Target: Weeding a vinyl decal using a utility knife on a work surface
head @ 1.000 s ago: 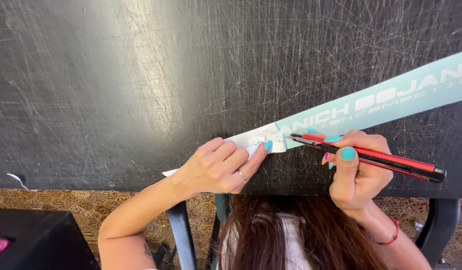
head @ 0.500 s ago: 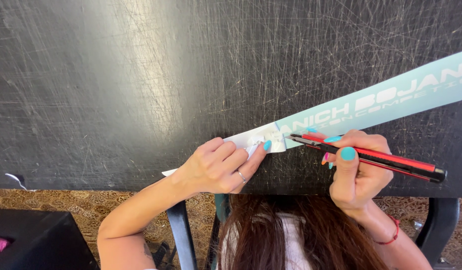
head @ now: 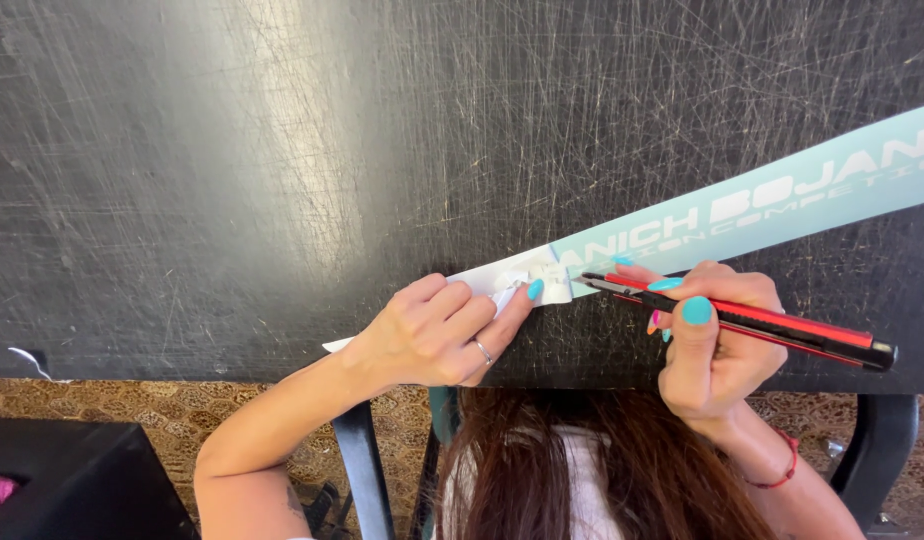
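Pale teal vinyl decal strip [head: 782, 200] with white lettering, laid slantwise across scratched black work table [head: 282, 150], running from upper right edge of view down toward near table edge. Lower end of strip bare and white [head: 482, 275], coloured film apparently already lifted off that short stretch; small crumpled white curl of peeled material [head: 552, 285] bunched right at boundary between white and teal. By that evidence, only an early part done: nearly all of the teal length, lettering included, lying flat and untouched toward upper right.

Left hand [head: 432, 335] curled closed, knuckles up, ring on one finger, thumb and fingertips pinched on the white curl at strip's end, pressing down onto the backing. Right hand [head: 712, 350] closed in a pen-like grip around slim red and black utility knife [head: 742, 318], handle trailing off to the right, tip aimed left at the strip's lower edge just beside the curl; whether blade tip actually touches the film, cannot tell. Strip thus passing under and just beyond both sets of turquoise-painted fingertips, hands close together, one each side of the peel line. Thin red bracelet [head: 772, 475] on right wrist. Below table edge: dark hair, black chair frame [head: 367, 470], patterned brown floor [head: 102, 400].
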